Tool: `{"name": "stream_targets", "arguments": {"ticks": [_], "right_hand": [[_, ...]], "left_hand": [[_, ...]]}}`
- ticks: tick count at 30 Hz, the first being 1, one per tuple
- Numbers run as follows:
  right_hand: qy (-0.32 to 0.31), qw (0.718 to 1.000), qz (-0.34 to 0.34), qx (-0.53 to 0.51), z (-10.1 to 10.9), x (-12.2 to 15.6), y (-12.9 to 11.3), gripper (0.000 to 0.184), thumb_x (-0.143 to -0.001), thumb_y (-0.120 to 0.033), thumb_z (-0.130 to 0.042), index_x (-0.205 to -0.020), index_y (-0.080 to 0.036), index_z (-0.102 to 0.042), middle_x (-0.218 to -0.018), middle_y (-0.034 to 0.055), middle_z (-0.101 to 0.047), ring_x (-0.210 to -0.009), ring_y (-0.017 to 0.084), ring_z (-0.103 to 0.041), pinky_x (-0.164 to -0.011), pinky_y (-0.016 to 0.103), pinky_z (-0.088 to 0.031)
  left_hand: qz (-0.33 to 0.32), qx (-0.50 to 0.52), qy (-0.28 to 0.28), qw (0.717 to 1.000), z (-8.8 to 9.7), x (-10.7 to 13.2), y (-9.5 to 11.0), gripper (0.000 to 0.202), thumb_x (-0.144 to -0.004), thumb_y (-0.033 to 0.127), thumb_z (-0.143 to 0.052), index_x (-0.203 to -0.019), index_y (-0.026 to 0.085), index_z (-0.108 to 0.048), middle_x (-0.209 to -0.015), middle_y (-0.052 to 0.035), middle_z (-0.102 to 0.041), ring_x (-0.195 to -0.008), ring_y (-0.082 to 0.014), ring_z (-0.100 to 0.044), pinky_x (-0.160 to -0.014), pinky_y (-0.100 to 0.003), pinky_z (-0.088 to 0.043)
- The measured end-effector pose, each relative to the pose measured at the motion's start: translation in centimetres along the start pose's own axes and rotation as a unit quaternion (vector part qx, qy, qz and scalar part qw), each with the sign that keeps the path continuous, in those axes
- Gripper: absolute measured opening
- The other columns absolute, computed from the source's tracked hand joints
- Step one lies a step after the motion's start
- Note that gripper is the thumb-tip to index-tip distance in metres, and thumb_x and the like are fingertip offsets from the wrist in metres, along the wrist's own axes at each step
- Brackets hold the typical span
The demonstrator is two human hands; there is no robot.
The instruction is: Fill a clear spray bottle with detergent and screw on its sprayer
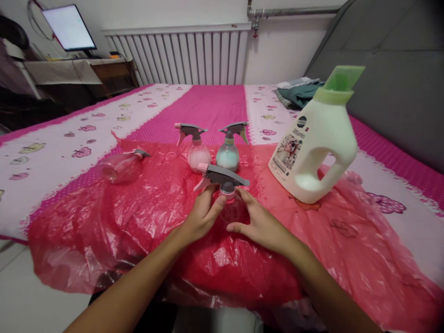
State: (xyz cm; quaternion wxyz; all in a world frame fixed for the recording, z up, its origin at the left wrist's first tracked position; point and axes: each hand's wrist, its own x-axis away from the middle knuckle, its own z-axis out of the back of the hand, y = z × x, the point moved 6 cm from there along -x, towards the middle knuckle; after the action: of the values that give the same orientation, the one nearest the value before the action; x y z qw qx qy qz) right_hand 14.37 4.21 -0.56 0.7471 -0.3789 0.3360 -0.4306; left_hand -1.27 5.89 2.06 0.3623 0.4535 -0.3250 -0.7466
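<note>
A small clear spray bottle [227, 185] with a grey trigger head and pink nozzle stands upright on a red plastic sheet [138, 222]. My left hand [200, 215] holds it from the left, fingers pinching near its neck. From the right, my right hand [258, 222] cups the bottle's body, fingers curled around it. Behind it stand a pink-filled spray bottle [197, 150] and a pale blue-filled spray bottle [229, 150]. An empty clear spray bottle [121, 166] lies on its side to the left.
A large white detergent jug [317, 138] with a green cap stands at the right on the sheet. The sheet covers a pink-and-white bedspread [208, 104]. Folded clothes [300, 92] lie at the far right, a radiator [180, 55] behind, a monitor [69, 27] far left.
</note>
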Motion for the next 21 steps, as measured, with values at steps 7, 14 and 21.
{"name": "stream_targets", "arguments": {"ticks": [7, 14, 21], "right_hand": [[-0.004, 1.000, 0.007, 0.009, 0.1, 0.0, -0.4, 0.085, -0.085, -0.034, -0.082, -0.158, -0.032, -0.038, -0.166, 0.0128, -0.046, -0.158, 0.032, -0.040, -0.129, 0.059, -0.035], [-0.010, 1.000, 0.012, 0.014, 0.0, -0.1, -0.8, 0.089, -0.085, -0.032, -0.082, -0.160, -0.029, -0.035, -0.166, 0.0147, -0.046, -0.157, 0.031, -0.042, -0.129, 0.057, -0.035], [-0.015, 1.000, 0.011, 0.021, 0.0, 0.1, -0.6, 0.089, -0.087, -0.034, -0.081, -0.162, -0.028, -0.033, -0.166, 0.0144, -0.044, -0.157, 0.030, -0.040, -0.130, 0.056, -0.034]], "left_hand": [[0.026, -0.001, -0.002, 1.000, 0.1, 0.0, -0.1, 0.053, -0.101, 0.063, -0.051, -0.134, 0.023, -0.060, -0.136, -0.0137, -0.068, -0.140, -0.0336, -0.057, -0.123, -0.054, -0.041], [0.084, 0.034, 0.029, 0.995, 0.4, 0.9, -1.3, 0.056, -0.096, 0.065, -0.061, -0.137, 0.027, -0.059, -0.139, -0.0118, -0.066, -0.154, -0.0339, -0.042, -0.133, -0.061, -0.022], [0.035, 0.014, 0.033, 0.999, 0.4, 0.7, -0.9, 0.051, -0.100, 0.059, -0.057, -0.142, 0.030, -0.056, -0.142, -0.0105, -0.065, -0.154, -0.0336, -0.043, -0.131, -0.061, -0.027]]}}
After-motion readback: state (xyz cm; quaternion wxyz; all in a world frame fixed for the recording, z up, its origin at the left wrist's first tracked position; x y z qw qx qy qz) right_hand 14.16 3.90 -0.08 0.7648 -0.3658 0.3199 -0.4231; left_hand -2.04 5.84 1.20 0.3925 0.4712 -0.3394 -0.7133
